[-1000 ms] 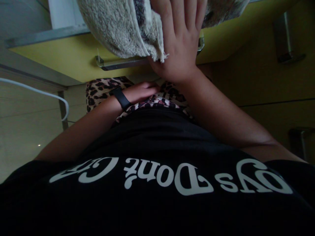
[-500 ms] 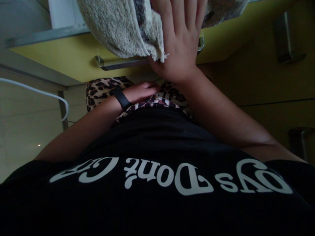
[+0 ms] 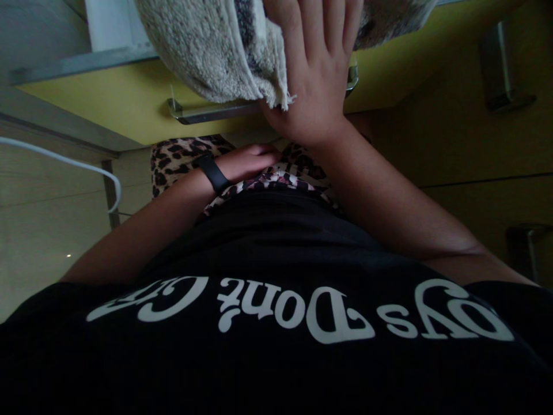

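Beige, fluffy terry: the towel [image 3: 207, 46] hangs at the top of my view, in front of a yellow drawer [image 3: 108, 98] and over its metal handle [image 3: 203, 112], with a darker grey patch in its folds. My right hand [image 3: 317, 75] lies flat against the towel, back towards me, fingers straight and close together, pointing up and away. The towel's frayed edge covers the thumb side, so the thumb is hidden.

My left hand [image 3: 250, 160] is well apart from the right one, lower and nearer my body. It rests loosely curled on the leopard-print cloth [image 3: 181, 158] at my waist; the fingertips are tucked out of sight and I cannot tell whether it grips anything. A black band [image 3: 213, 173] sits on that wrist.

My shirt [image 3: 276, 369] is black and fills the lower half of the view. Its white lettering reads upside down from here: "Dont" in the middle, "oys" at one end with its first letter out of sight, and a word beginning "Cr" at the other.

A white cable [image 3: 64, 162] loops at the left.
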Demonstrator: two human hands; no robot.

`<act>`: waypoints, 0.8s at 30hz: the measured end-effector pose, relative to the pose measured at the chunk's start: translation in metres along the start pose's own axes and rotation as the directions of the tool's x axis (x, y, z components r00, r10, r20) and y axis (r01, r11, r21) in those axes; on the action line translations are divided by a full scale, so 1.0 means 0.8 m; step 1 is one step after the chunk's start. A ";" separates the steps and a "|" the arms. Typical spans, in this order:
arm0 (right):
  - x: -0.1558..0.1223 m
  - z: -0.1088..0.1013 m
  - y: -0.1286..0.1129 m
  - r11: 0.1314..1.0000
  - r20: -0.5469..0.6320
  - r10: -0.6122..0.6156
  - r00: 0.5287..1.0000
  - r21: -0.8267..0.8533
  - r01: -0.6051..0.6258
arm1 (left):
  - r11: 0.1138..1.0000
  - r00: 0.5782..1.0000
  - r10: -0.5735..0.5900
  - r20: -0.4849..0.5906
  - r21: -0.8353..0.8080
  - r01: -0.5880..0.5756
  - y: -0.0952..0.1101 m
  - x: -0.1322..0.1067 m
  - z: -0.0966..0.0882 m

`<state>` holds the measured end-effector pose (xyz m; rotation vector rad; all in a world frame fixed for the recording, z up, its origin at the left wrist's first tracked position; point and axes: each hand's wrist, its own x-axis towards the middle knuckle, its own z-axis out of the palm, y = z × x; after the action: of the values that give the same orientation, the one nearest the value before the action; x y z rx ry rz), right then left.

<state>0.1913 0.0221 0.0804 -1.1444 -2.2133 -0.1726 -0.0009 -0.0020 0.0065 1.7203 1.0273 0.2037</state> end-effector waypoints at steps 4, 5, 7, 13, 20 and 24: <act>-0.001 0.000 0.000 1.000 -0.008 0.001 1.000 -0.007 -0.001 | 1.000 1.000 0.007 0.000 0.006 -0.007 0.001 0.000 0.000; -0.001 0.001 0.000 1.000 -0.008 0.005 1.000 -0.004 -0.005 | 1.000 1.000 0.000 0.002 0.008 0.000 0.001 0.000 0.000; 0.000 0.001 0.000 1.000 -0.008 0.019 1.000 0.008 -0.019 | 1.000 1.000 -0.017 0.004 0.010 0.017 0.003 -0.001 0.000; 0.000 0.002 0.002 0.999 0.003 -0.005 1.000 0.042 0.005 | 1.000 1.000 -0.014 -0.002 0.022 0.014 0.004 -0.001 0.000; -0.001 0.000 0.000 0.999 -0.014 -0.030 0.999 0.010 0.030 | 0.999 0.999 -0.032 0.005 0.024 0.032 0.006 -0.001 -0.001; 0.001 -0.001 -0.001 1.000 -0.011 -0.020 1.000 0.001 0.020 | 0.999 1.000 -0.002 0.009 0.032 0.002 0.005 0.000 0.000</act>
<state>0.1909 0.0217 0.0817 -1.1180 -2.2158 -0.1852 0.0010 -0.0021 0.0096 1.7479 1.0303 0.1784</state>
